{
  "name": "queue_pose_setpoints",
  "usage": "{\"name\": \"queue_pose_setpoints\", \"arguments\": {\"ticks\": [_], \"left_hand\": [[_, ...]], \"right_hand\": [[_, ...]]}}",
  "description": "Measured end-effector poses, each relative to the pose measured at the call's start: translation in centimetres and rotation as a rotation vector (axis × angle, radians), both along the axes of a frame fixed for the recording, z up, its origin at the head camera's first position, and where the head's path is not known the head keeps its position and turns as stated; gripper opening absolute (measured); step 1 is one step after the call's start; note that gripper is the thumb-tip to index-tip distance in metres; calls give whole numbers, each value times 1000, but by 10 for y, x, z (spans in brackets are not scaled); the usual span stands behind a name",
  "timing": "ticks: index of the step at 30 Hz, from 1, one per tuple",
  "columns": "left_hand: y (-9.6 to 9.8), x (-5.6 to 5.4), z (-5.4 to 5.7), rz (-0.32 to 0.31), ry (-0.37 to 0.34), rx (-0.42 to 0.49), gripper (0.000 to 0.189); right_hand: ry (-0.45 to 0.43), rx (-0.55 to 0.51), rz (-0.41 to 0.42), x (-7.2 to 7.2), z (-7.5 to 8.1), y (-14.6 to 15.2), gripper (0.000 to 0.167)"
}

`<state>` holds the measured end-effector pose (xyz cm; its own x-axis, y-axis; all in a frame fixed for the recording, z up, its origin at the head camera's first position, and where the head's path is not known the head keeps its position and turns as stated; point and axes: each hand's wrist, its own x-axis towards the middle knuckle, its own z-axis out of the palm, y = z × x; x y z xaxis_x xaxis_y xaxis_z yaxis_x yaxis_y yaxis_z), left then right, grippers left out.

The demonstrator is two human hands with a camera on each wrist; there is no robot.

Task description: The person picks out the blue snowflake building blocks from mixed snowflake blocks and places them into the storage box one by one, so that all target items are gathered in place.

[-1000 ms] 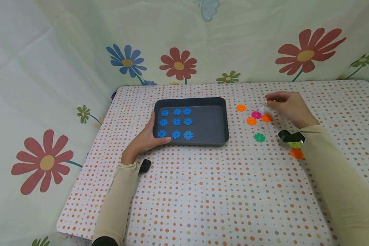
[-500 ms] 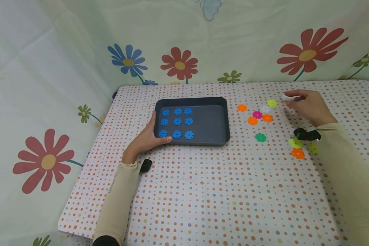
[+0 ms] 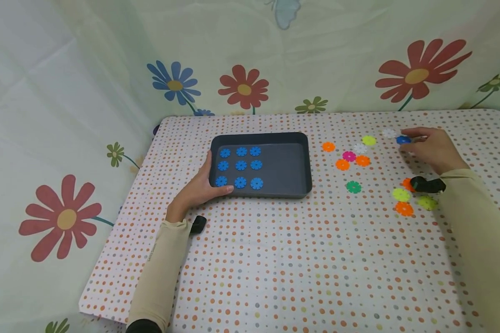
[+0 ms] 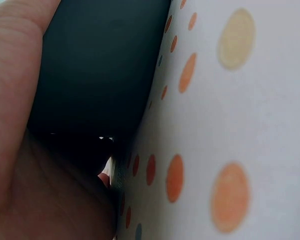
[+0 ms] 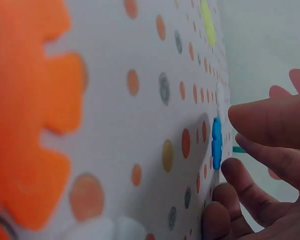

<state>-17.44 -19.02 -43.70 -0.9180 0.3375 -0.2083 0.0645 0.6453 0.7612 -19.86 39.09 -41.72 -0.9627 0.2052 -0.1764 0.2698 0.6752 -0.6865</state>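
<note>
A dark grey baking tray [image 3: 281,169] lies on the table, with several blue notched plastic discs [image 3: 240,165] in rows inside its left part. My left hand [image 3: 193,189] grips the tray's left end, thumb over the near rim and fingers along the left side. In the left wrist view, the thumb lies against the tray's dark wall [image 4: 99,60]. At the back right, my right hand [image 3: 435,148] reaches to a loose blue disc [image 3: 403,139]. The right wrist view has this blue disc [image 5: 216,143] flat on the table, the thumb and fingers around it without a visible pinch.
Loose discs lie right of the tray: orange [image 3: 328,146], pink [image 3: 349,156], green [image 3: 353,187], yellow [image 3: 369,140] and white [image 3: 389,133]. More orange and yellow ones [image 3: 401,194] lie near the right wrist. A flowered curtain [image 3: 337,55] hangs behind the dotted table [image 3: 275,259].
My right hand has moved right, leaving a yellow disc and then a white disc on the table, and is now at a blue disc. The left hand stays on the tray.
</note>
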Motion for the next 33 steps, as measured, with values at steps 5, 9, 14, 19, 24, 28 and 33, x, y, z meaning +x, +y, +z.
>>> {"name": "queue_pose_setpoints", "arguments": {"ticks": [5, 9, 14, 19, 24, 28, 33], "left_hand": [[0, 0, -1, 5, 7, -3, 139], [0, 0, -1, 7, 11, -4, 138], [1, 0, -1, 9, 9, -10, 139], [1, 0, -1, 10, 6, 3, 138], [1, 0, -1, 12, 5, -5, 138], [0, 0, -2, 13, 7, -8, 139], [1, 1, -1, 12, 6, -2, 139]], "right_hand": [[-3, 41, 11, -2, -3, 6, 59], [-9, 63, 12, -4, -7, 11, 59], [2, 76, 5, -7, -11, 14, 54], [8, 81, -6, -9, -13, 13, 54], [26, 95, 4, -6, -10, 11, 52], [40, 107, 15, -4, -8, 11, 48], [64, 112, 9, -1, -4, 12, 40]]}}
